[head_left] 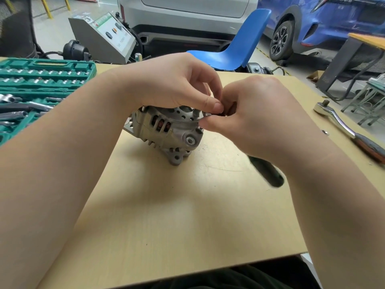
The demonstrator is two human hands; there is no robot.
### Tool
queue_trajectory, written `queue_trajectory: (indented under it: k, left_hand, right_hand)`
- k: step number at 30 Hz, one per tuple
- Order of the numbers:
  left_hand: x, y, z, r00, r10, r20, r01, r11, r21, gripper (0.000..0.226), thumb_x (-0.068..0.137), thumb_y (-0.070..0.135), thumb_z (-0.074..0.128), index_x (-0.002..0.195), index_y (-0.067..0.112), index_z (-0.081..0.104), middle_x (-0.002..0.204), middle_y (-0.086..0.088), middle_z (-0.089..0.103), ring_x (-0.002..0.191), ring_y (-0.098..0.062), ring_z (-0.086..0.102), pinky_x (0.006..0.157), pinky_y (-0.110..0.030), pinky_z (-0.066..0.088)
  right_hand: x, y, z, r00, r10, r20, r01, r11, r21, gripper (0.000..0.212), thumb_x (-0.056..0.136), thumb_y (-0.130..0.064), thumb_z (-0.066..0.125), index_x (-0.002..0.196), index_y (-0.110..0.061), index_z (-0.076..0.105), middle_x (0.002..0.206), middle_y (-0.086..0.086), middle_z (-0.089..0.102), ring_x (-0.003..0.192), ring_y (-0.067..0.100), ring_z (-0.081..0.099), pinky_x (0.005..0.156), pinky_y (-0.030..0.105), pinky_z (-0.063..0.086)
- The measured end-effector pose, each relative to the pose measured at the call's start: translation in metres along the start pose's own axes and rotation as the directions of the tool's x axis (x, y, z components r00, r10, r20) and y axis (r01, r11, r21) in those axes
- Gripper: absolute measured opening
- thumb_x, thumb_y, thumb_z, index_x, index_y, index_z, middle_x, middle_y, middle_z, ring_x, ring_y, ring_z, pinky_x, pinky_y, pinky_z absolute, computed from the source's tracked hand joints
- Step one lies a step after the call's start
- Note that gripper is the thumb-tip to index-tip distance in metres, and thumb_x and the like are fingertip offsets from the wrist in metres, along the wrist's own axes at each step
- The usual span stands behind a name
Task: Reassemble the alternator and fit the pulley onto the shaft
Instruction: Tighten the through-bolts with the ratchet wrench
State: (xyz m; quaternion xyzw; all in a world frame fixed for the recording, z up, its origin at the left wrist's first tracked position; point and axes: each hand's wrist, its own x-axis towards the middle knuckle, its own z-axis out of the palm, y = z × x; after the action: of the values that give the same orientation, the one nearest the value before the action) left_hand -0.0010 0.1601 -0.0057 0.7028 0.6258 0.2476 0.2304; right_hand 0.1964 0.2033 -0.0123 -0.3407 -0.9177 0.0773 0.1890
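Both halves of the ribbed grey cast-metal alternator [166,130] sat joined at mid-frame on the pale wooden desk [166,205]. The left hand [177,84] and right hand [250,115] each pinched a small dark part [218,113] at its top; no pulley showed, so that fitting seemingly remained.

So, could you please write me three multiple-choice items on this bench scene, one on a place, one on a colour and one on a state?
1. Where does the ratchet wrench lie?
A. in the socket case
B. on the table, at the person's right
C. on the chair

2. What colour is the socket case?
A. red
B. yellow
C. green

3. How are the hands placed?
A. both fingering something small at the alternator's top
B. both flat on the table
C. one lifting the chair

Answers: 1 B, it lies on the bare table near the right edge. 2 C, its plastic is green. 3 A, left hand and right hand meet, fingers curled, over the alternator.
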Motion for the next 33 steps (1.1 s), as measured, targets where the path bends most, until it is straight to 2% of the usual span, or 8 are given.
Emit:
queue_trajectory:
  k: [2, 5, 9, 12, 22, 25, 29, 33]
  left_hand:
    - [0.000, 0.000, 0.000, 1.000, 0.005, -0.001, -0.005, 1.000, -0.006, 0.024, 0.087, 0.052, 0.081, 0.106, 0.037, 0.078, 0.094, 0.011, 0.082, 0.086, -0.019, 0.075, 0.085, -0.045, 0.056]
    - [0.001, 0.000, 0.000, 1.000, -0.003, 0.000, 0.003, 1.000, -0.015, 0.028, 0.083, 0.055, 0.083, 0.107, 0.041, 0.076, 0.094, 0.015, 0.081, 0.079, -0.006, 0.073, 0.074, -0.036, 0.052]
    - [0.001, -0.001, 0.000, 1.000, 0.007, 0.010, -0.006, 1.000, -0.009, 0.028, 0.084, 0.058, 0.082, 0.107, 0.044, 0.076, 0.096, 0.013, 0.082, 0.094, -0.019, 0.077, 0.090, -0.051, 0.059]
    - [0.001, -0.002, 0.000, 1.000, 0.012, 0.009, -0.011, 1.000, -0.002, 0.024, 0.087, 0.056, 0.081, 0.107, 0.042, 0.077, 0.095, 0.012, 0.082, 0.090, -0.018, 0.077, 0.088, -0.049, 0.059]
    - [0.000, -0.001, -0.001, 1.000, 0.021, 0.012, -0.021, 0.999, -0.033, 0.027, 0.086, 0.051, 0.081, 0.111, 0.040, 0.076, 0.096, 0.013, 0.082, 0.088, -0.011, 0.076, 0.081, -0.035, 0.054]
    - [0.001, 0.000, -0.001, 1.000, 0.024, 0.017, -0.023, 1.000, -0.008, 0.032, 0.085, 0.058, 0.078, 0.114, 0.043, 0.075, 0.099, 0.015, 0.082, 0.099, -0.011, 0.077, 0.096, -0.046, 0.058]
    - [0.001, 0.002, -0.001, 0.999, 0.008, 0.034, -0.008, 1.000, 0.006, 0.042, 0.078, 0.069, 0.075, 0.114, 0.047, 0.075, 0.099, 0.017, 0.081, 0.097, -0.009, 0.077, 0.098, -0.053, 0.058]
    - [0.000, 0.000, -0.001, 0.999, 0.028, 0.036, -0.028, 1.000, -0.006, 0.033, 0.084, 0.061, 0.081, 0.112, 0.045, 0.077, 0.099, 0.016, 0.082, 0.097, -0.010, 0.077, 0.100, -0.052, 0.057]
  right_hand:
    - [0.003, 0.004, -0.007, 0.998, -0.043, 0.052, 0.043, 0.999, 0.008, 0.024, 0.083, -0.045, 0.084, 0.076, -0.028, 0.068, 0.073, -0.007, 0.065, 0.078, 0.019, 0.062, 0.064, 0.036, 0.048]
    - [0.005, 0.004, -0.013, 0.995, -0.065, 0.076, 0.066, 0.998, -0.016, 0.017, 0.083, -0.040, 0.086, 0.083, -0.031, 0.072, 0.081, -0.009, 0.070, 0.088, 0.021, 0.064, 0.077, 0.038, 0.054]
    - [0.003, 0.001, -0.007, 0.999, -0.017, 0.034, 0.020, 0.995, -0.101, 0.027, 0.081, -0.054, 0.082, 0.081, -0.028, 0.073, 0.071, -0.006, 0.064, 0.072, 0.019, 0.061, 0.059, 0.032, 0.043]
    - [0.002, -0.004, -0.005, 0.999, 0.026, 0.020, -0.025, 0.997, -0.078, 0.033, 0.081, -0.057, 0.079, 0.078, -0.025, 0.071, 0.066, -0.005, 0.060, 0.066, 0.014, 0.058, 0.053, 0.028, 0.034]
    - [0.007, 0.001, -0.014, 0.994, -0.065, 0.086, 0.073, 0.993, -0.093, 0.016, 0.083, -0.040, 0.086, 0.085, -0.031, 0.073, 0.080, -0.007, 0.069, 0.087, 0.024, 0.063, 0.077, 0.040, 0.055]
    - [0.005, -0.001, -0.010, 0.998, -0.014, 0.065, 0.019, 0.997, -0.081, 0.027, 0.081, -0.053, 0.083, 0.080, -0.027, 0.075, 0.071, -0.004, 0.067, 0.075, 0.021, 0.064, 0.068, 0.038, 0.055]
    - [-0.001, -0.007, 0.004, 0.999, 0.033, -0.040, -0.036, 0.997, -0.064, 0.039, 0.087, -0.058, 0.073, 0.075, -0.022, 0.068, 0.061, -0.003, 0.056, 0.063, 0.015, 0.057, 0.052, 0.028, 0.036]
    - [-0.001, -0.004, -0.004, 1.000, -0.025, 0.014, 0.027, 0.996, -0.084, 0.030, 0.087, -0.053, 0.078, 0.075, -0.028, 0.066, 0.065, -0.007, 0.059, 0.068, 0.015, 0.057, 0.056, 0.030, 0.035]
